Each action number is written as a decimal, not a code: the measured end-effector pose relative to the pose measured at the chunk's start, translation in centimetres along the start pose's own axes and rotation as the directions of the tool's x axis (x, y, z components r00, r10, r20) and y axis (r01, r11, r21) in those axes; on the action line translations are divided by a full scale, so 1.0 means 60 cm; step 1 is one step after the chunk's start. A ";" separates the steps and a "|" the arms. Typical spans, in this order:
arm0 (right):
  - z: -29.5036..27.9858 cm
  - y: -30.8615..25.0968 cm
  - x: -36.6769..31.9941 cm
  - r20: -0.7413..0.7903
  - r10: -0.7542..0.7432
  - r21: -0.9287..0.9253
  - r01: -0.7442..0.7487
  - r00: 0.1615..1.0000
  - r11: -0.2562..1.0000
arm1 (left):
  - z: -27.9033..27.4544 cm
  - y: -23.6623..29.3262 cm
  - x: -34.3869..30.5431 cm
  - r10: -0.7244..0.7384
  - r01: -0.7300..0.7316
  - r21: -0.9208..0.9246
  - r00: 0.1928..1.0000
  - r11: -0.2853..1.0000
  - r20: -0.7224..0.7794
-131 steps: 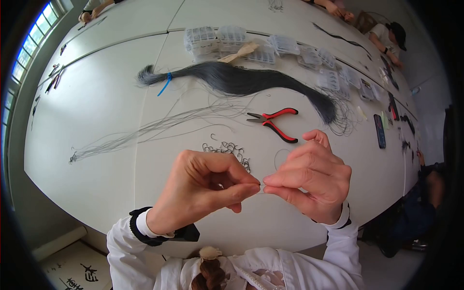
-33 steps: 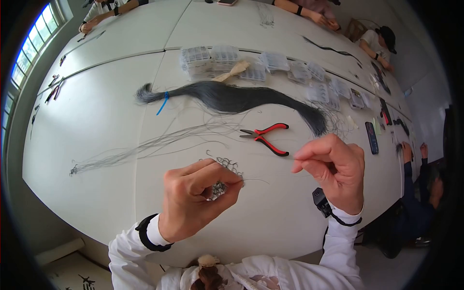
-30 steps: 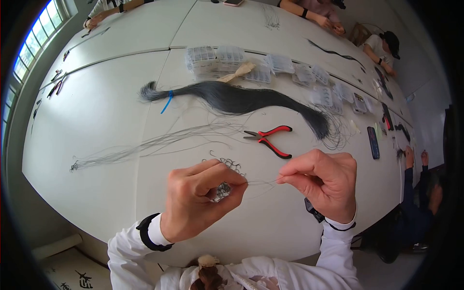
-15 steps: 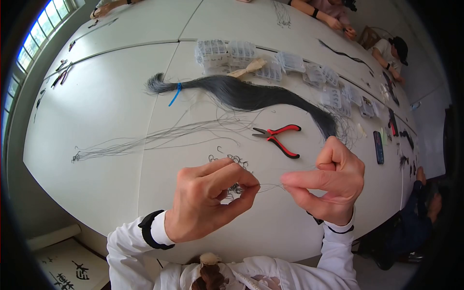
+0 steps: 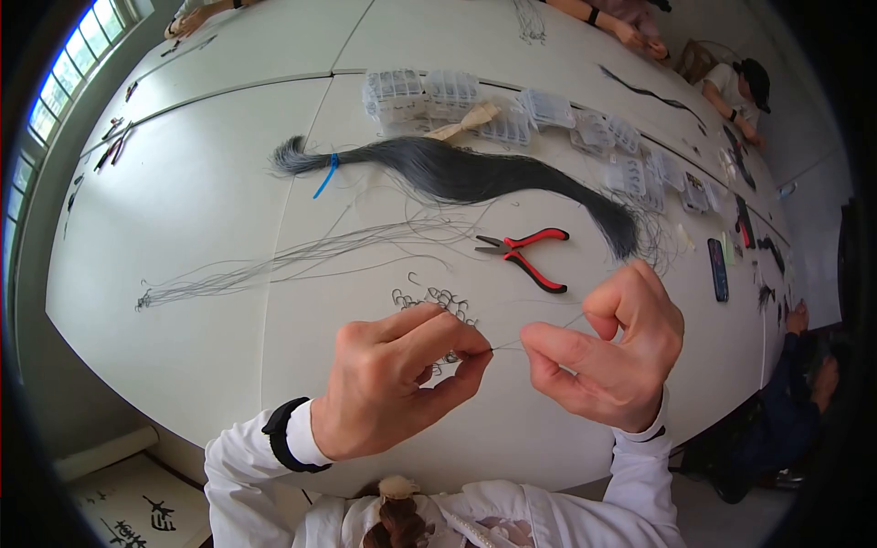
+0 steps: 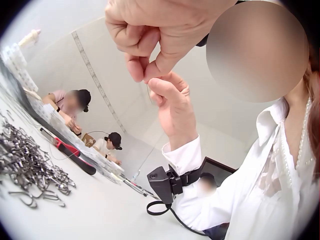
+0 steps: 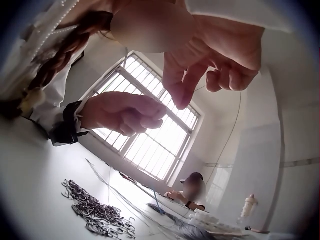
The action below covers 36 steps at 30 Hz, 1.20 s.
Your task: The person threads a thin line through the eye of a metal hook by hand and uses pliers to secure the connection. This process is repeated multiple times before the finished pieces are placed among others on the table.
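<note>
1 strand (image 5: 507, 348) (thin) links left hand (image 5: 388, 384) and right hand (image 5: 623, 361).

Hooks (image 6: 27, 165): shiny metal. Pliers (image 5: 510, 245): dull metal head (image 5: 501, 246), smooth plastic-looking grips (image 5: 546, 235). Boxes (image 5: 397, 96): clear glossy plastic. Strand bundle (image 5: 466, 173): silky sheen. Tabletop (image 5: 164, 201): smooth, faintly glossy. Sleeve (image 5: 639, 475): matt cloth.

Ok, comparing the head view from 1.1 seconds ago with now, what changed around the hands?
The right hand has moved in toward the left hand and nearer the person's body, and now holds the thin line running between them; earlier an end stuck out free, apart from that hand. The left hand keeps its pinch; the pliers, dark fiber bundle and hook pile lie as they were.
</note>
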State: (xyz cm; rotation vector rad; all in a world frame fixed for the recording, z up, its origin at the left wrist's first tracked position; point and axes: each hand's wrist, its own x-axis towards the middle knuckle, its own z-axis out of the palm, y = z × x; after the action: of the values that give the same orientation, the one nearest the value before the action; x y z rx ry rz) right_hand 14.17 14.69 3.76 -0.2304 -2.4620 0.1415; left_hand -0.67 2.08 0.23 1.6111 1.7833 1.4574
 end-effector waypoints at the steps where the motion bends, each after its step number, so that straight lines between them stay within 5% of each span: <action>1: 0.000 0.000 0.000 -0.005 -0.013 -0.014 0.013 1.000 1.000 | 0.000 0.000 0.000 0.000 0.000 0.000 1.000 1.000 0.001; 17: -0.005 0.002 0.001 0.033 -0.107 -0.030 0.108 0.994 0.994 | 0.000 -0.001 -0.001 0.028 -0.028 0.021 1.000 0.999 -0.004; 29: -0.014 0.014 0.009 0.202 0.024 0.036 -0.032 0.979 0.999 | -0.016 0.003 -0.004 0.106 -0.114 0.116 0.992 0.987 0.065; 32: -0.014 0.027 0.015 0.184 -0.014 0.182 -0.020 0.983 0.983 | -0.019 0.007 -0.005 0.134 -0.147 0.178 0.987 0.973 0.087; 35: -0.007 0.022 0.011 0.242 0.010 0.599 -0.158 0.970 0.785 | -0.022 0.010 -0.008 0.159 -0.178 0.231 0.982 0.957 0.096; 36: 0.000 0.016 0.008 0.240 0.015 0.598 -0.160 0.971 0.785 | -0.022 0.011 -0.008 0.169 -0.190 0.249 0.980 0.950 0.103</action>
State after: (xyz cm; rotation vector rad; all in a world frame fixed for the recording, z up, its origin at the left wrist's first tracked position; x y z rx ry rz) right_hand 13.91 15.72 3.91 -0.0399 -2.4699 1.0485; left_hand -1.23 0.97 1.15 1.9783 1.8851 1.2517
